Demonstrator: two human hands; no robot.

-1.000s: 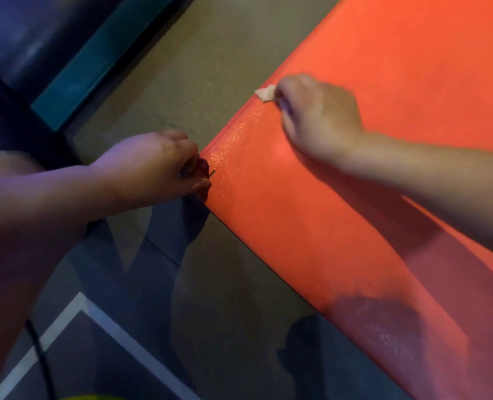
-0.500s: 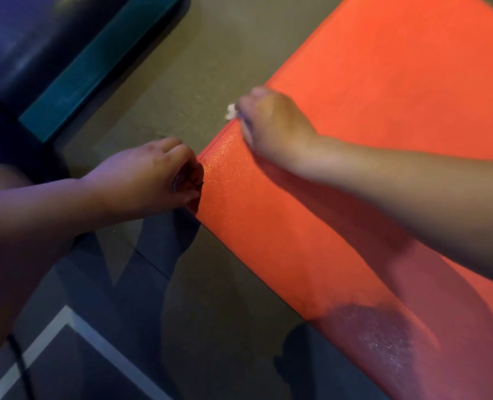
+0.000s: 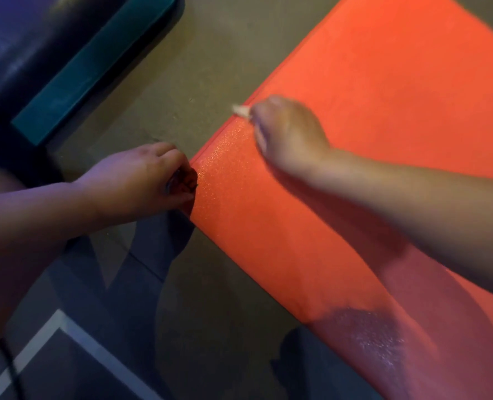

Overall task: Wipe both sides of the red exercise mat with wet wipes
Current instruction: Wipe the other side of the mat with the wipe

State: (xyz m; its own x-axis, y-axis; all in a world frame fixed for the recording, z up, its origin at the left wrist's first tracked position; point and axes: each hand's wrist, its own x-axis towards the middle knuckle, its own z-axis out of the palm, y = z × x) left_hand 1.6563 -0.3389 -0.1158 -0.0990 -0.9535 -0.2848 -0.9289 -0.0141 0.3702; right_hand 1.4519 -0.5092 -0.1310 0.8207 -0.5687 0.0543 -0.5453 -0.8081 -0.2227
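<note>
Pinching the mat (image 3: 383, 111) corner, left hand (image 3: 141, 180) steadies it; right hand (image 3: 288, 134) clutches a wipe (image 3: 240, 110) at its edge. A slack pinch risks bunching.

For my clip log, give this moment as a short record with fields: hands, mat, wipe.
left: left hand grips the near corner of the red mat
right: right hand holds a wet wipe against the mat's edge
wipe: mostly hidden by fingers, pale tip showing
mat: lies on the floor
</note>
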